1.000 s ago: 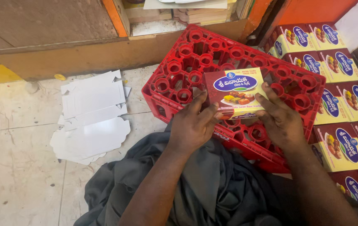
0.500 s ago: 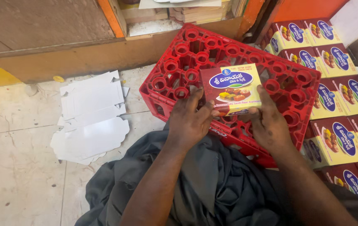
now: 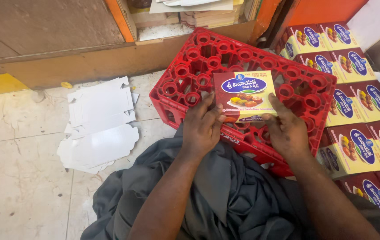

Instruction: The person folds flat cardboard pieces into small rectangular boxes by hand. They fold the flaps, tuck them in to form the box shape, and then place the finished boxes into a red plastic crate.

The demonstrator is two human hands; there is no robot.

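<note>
risk here seems to lie in the perch: the printed carton [image 3: 245,95] rests on the upturned red crate [image 3: 190,75], whose top is all rings and open holes, so a corner could likely dip into a gap and tip the box, or uneven pressing could crease a flap. the carton, maroon and yellow with a blue oval and a picture of sweets, lies face up near the crate's middle. the left hand [image 3: 202,126] sits at the carton's 8 o'clock corner, fingers loosely curled, with the thumb and fingertips touching its left and lower edges; the right hand [image 3: 286,129] is at the 4 o'clock corner, its thumb laid along the right edge and its fingers bent under the lower edge. neither hand is spread flat; both pinch the carton lightly at its near corners, though i cannot tell how firmly. stacked matching cartons [image 3: 354,93] run from 1 to 4 o'clock of the crate, close beside it. flat white card blanks [image 3: 96,124] lie on the floor at 9 o'clock, well apart. dark grey cloth [image 3: 225,195] covers the lap at 6 o'clock.
</note>
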